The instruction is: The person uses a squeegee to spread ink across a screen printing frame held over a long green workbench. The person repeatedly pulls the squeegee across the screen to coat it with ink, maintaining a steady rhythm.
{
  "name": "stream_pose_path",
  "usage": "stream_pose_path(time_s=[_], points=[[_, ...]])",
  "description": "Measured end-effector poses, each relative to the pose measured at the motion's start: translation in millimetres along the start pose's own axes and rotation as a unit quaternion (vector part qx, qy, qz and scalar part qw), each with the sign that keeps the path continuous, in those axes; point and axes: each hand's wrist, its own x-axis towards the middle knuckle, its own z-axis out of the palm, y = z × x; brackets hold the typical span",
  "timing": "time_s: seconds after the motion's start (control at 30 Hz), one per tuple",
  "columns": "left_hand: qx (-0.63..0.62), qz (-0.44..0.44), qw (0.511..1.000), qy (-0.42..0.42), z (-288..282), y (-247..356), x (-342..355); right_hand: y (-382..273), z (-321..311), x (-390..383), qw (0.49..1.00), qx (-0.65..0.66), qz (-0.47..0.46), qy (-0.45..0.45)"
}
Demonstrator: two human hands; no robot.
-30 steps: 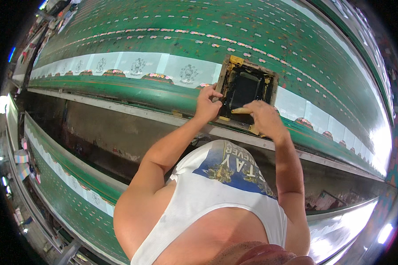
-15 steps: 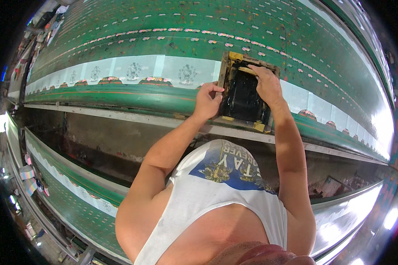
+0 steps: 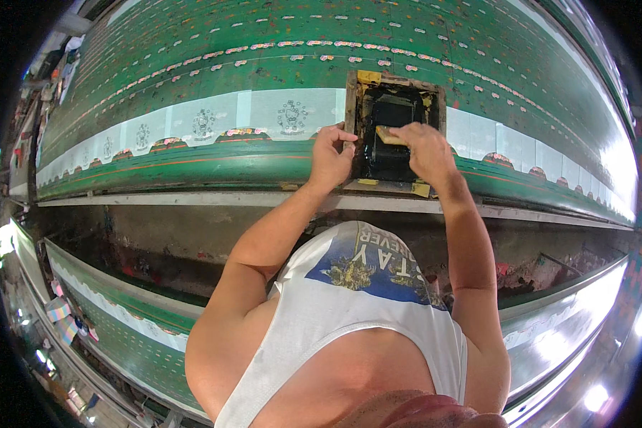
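Note:
A wooden-framed printing screen lies on the green printing table, its mesh coated with glossy black ink. My left hand grips the left side of the frame, index finger and thumb at the wood. Inside the frame, my right hand is closed around a pale-edged squeegee, tilted over the middle of the mesh. My palm and fingers hide its right end. Left of the frame runs a row of pale cloth pieces, several with a dark printed figure.
More pale pieces continue to the right, without a visible print. A light metal rail edges the green table before my body. A second green table stands behind me, across a dark gap.
My right hand has drawn the squeegee from the far end of the screen toward me, to the middle. My left hand still grips the frame. The view has shifted slightly.

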Motion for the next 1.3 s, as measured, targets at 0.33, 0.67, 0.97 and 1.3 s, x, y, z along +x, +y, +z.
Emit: stream_pose_path(time_s=[0.33, 0.67, 0.97, 1.3], points=[[0.039, 0.076, 0.996, 0.027, 12, -13, -6, -47, 14, -69, 0.999, -0.002, 0.002, 0.039], [0.104, 0.084, 0.99, 0.032, 16, -5, -10, -36, 15, -111, 0.991, 0.046, 0.053, 0.114], [0.089, 0.156, 0.981, 0.077, 67, 27, -21, 41, 19, -181, 0.904, 0.286, 0.234, 0.218], [0.061, 0.154, 0.981, 0.099, 223, 29, -34, 156, -28, -262, 0.921, 0.235, 0.2, 0.238]])
